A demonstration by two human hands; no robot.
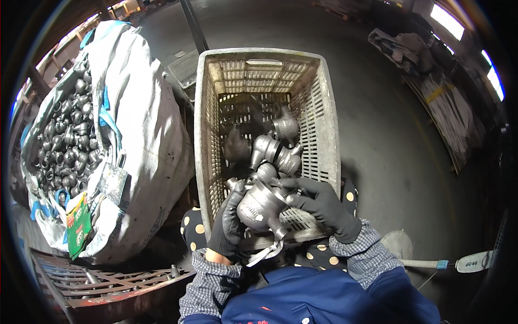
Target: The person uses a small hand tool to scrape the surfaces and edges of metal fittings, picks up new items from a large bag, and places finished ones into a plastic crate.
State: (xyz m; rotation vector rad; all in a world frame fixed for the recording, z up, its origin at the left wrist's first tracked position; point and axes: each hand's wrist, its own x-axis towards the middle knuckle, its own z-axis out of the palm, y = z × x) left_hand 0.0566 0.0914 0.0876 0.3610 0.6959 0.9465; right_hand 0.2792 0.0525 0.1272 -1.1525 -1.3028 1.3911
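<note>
"On a dim workshop's gray concrete floor [372, 124], a gray slotted plastic crate [330, 108] sits at center. What surrounds it?"

"A bulging white woven sack [148, 102] at 9 o'clock, a red-edged metal rack [145, 294] between 7 and 8, pale flattened bundles [453, 113] between 2 and 3. Bright windows [448, 20] glare at 2."

"The count?"

"One crate, one sack. One rounded, stub-necked gray metal casting [259, 209] is in hand; at least four similar gray castings [286, 128] lie farther in, toward 12, where shadow and blur obscure the exact total. The sack's small dark metal fittings [70, 129] are too many to number. One green packet [79, 227] hangs at its near edge."

"And the worker's hands?"

"Two, in dark gloves, raised over the crate's 6 o'clock end. The left hand [226, 221], its checked sleeve [208, 278] entering from 7, points toward 12, thumb and fingers clamped on the casting's 9 o'clock side. The right hand [324, 205] comes from between 4 and 5, back upward, fingers bent toward 10 at the casting's 2 o'clock edge; whether they grip it or merely touch, one cannot tell."
</note>
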